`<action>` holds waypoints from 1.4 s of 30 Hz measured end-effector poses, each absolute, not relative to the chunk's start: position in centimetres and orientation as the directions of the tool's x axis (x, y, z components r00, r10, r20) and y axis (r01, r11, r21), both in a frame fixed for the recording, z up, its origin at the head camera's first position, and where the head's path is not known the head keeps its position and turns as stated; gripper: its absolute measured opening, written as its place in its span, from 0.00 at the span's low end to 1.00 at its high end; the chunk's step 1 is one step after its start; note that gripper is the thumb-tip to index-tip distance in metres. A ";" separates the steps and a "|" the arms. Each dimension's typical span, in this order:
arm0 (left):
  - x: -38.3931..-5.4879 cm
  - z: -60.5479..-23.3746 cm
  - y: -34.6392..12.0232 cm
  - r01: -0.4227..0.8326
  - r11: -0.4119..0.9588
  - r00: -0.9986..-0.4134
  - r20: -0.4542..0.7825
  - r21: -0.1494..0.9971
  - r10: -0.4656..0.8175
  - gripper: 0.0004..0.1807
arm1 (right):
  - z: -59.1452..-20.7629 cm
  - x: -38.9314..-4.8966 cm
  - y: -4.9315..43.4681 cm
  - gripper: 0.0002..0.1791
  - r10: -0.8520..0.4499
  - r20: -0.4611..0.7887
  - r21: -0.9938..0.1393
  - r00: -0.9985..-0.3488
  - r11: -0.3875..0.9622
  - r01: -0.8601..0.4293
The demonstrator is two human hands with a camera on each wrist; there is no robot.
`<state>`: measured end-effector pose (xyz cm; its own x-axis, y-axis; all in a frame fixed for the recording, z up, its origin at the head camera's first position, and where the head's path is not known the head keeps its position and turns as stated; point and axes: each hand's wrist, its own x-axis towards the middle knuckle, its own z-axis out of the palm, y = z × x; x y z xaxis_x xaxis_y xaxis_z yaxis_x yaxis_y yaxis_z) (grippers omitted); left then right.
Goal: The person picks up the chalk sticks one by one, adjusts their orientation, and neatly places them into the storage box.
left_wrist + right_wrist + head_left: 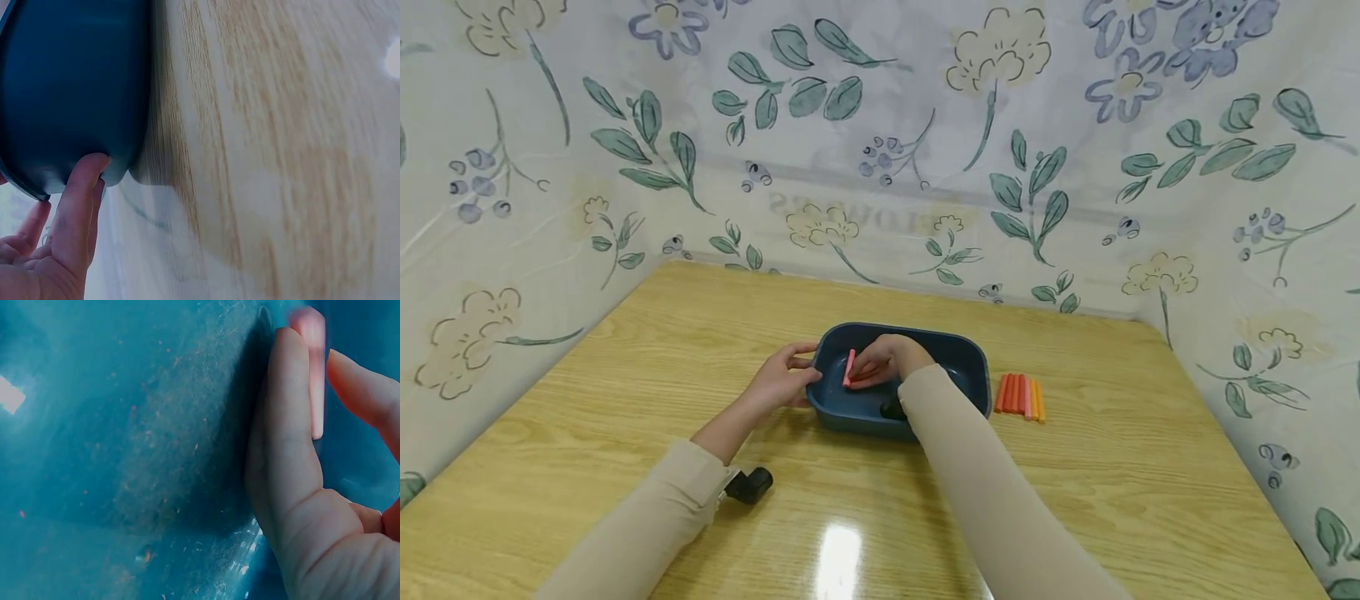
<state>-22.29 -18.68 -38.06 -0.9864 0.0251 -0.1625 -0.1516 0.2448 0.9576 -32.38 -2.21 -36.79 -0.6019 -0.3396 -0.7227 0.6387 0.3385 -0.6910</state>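
Note:
A dark blue rectangular tub stands on the table. My left hand grips its left end, with fingertips against the outer wall and the thumb at the rim. In the left wrist view, one finger presses the outside of the tub. My right hand reaches inside. Its index finger and thumb are around a pink chalk stick, close to the tub's floor. A reddish patch shows by the palm; I cannot tell what it is.
Right of the tub, several red, pink and orange chalk sticks lie side by side in a row. Small coloured crumbs dot the tub's floor. Flowered cloth hangs behind the wooden table and at its sides.

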 end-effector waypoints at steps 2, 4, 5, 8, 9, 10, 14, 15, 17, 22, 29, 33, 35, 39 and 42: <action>-22.4 -38.1 -18.7 -0.152 0.247 -0.986 -0.163 0.957 0.024 0.28 | -36.7 -32.4 -2.1 0.11 -0.334 -0.722 -0.692 -0.606 0.338 0.638; -22.4 -38.0 -18.6 -0.151 0.250 -0.986 -0.162 0.956 0.026 0.28 | -36.6 -32.4 -2.0 0.13 -0.329 -0.719 -0.695 -0.612 0.338 0.635; -22.5 -38.0 -18.6 -0.153 0.250 -0.986 -0.164 0.956 0.024 0.28 | -36.6 -32.5 -1.9 0.14 -0.324 -0.718 -0.696 -0.616 0.345 0.629; -22.5 -38.0 -18.6 -0.156 0.251 -0.986 -0.167 0.955 0.022 0.28 | -36.5 -32.5 -1.9 0.13 -0.328 -0.711 -0.703 -0.622 0.363 0.612; -22.5 -38.0 -18.6 -0.157 0.252 -0.986 -0.168 0.955 0.022 0.28 | -36.5 -32.5 -1.9 0.12 -0.333 -0.708 -0.706 -0.623 0.368 0.605; -22.5 -38.0 -18.6 -0.157 0.251 -0.986 -0.168 0.955 0.022 0.28 | -36.4 -32.5 -1.9 0.12 -0.339 -0.705 -0.709 -0.624 0.371 0.600; -22.4 -38.0 -18.6 -0.150 0.248 -0.986 -0.162 0.957 0.029 0.28 | -36.2 -32.3 -1.9 0.13 -0.355 -0.684 -0.729 -0.637 0.342 0.593; -22.3 -38.1 -18.6 -0.148 0.245 -0.987 -0.160 0.958 0.031 0.28 | -36.1 -32.2 -1.9 0.14 -0.357 -0.680 -0.733 -0.641 0.325 0.597; -22.3 -38.1 -18.6 -0.147 0.239 -0.987 -0.160 0.960 0.034 0.27 | -35.9 -32.2 -1.9 0.15 -0.360 -0.673 -0.740 -0.646 0.300 0.603; -22.2 -38.3 -18.5 -0.146 0.240 -0.986 -0.160 0.960 0.038 0.28 | -35.4 -32.0 -1.8 0.17 -0.370 -0.656 -0.752 -0.658 0.254 0.608; -22.4 -38.1 -18.6 -0.138 0.244 -0.988 -0.152 0.960 0.039 0.28 | -34.2 -31.9 -1.7 0.19 -0.397 -0.571 -0.817 -0.718 0.193 0.543; -22.4 -38.0 -18.7 -0.147 0.244 -0.986 -0.161 0.959 0.039 0.28 | -33.9 -31.9 -1.9 0.23 -0.396 -0.534 -0.839 -0.747 0.136 0.528; -22.3 -37.9 -18.7 -0.151 0.249 -0.986 -0.165 0.957 0.037 0.28 | -33.7 -31.9 -1.9 0.26 -0.391 -0.515 -0.848 -0.763 0.100 0.521; -22.3 -37.9 -18.5 -0.153 0.262 -0.985 -0.168 0.953 0.033 0.28 | -33.1 -31.9 -1.6 0.27 -0.385 -0.476 -0.868 -0.791 0.062 0.492; -22.5 -38.0 -18.4 -0.156 0.261 -0.985 -0.170 0.953 0.031 0.28 | -32.6 -31.9 -1.2 0.26 -0.376 -0.462 -0.877 -0.803 0.058 0.477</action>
<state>-22.49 -18.44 -37.98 -0.9850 0.0313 -0.1697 -0.1558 0.2614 0.9526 -31.92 -1.20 -32.59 -0.8032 -0.3761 -0.4619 0.4772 0.0580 -0.8769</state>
